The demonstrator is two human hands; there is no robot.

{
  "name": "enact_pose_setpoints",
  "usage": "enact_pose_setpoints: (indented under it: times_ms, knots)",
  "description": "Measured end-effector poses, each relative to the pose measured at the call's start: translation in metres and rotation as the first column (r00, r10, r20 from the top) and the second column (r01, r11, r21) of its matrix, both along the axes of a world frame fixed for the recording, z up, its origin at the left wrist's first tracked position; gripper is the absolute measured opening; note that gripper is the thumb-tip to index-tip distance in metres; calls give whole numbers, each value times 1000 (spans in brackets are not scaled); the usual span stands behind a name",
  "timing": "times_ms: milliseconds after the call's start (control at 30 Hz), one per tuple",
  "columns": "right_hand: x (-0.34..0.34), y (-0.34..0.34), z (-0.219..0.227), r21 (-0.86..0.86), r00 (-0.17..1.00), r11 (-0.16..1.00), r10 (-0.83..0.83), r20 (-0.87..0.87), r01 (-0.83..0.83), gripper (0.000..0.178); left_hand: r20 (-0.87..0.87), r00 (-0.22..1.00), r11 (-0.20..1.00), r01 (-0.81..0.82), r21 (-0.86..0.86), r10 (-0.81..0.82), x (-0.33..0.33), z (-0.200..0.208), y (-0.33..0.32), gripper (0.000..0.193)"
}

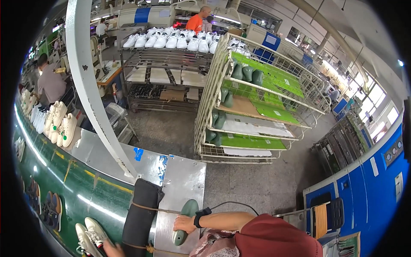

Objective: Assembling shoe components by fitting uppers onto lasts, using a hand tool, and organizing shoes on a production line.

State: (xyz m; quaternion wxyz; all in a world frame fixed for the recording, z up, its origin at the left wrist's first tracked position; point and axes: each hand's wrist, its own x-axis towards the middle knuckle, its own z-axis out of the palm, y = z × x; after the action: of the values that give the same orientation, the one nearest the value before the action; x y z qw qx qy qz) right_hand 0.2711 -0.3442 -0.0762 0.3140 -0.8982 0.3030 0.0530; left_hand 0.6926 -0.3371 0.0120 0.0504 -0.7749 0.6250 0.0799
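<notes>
beside conveyor (70, 184), right hand (184, 224) grips 1 green last (189, 208); left hand (113, 249) at 2 cream shoes (96, 229), grip unclear.

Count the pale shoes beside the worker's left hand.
2, adjacent on the green surface: the right shoe, nearest the left hand, and the left shoe. More may lie below view.

Bright o/all; R-side windows (373, 101) blown out, strip lts (334, 70) too. Glare streaks on green belt (107, 201). Heavy fisheye bend, blk corners. L hand (113, 249) bit blurry.
</notes>
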Motion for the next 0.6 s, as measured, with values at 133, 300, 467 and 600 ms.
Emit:
enact_pose_setpoints:
  times_ms: [133,300,467,600]
  knots:
    - [31,-15,33,-28,993,993,118,20,-118,52,-601,746,944,118,-307,-288,-97,-30,53,70]
    - [28,-31,49,-188,975,982,62,215,-21,42,-850,518,995,15,-102,-95,-217,-58,59,95]
    - [-14,-11,61,-83,854,907,-355,381,413,60,-724,689,999,-29,19,34,-259,-66,31,90]
    - [-80,20,56,197,734,779,-627,262,595,52,-644,751,987,-153,47,147,-266,-91,19,82]
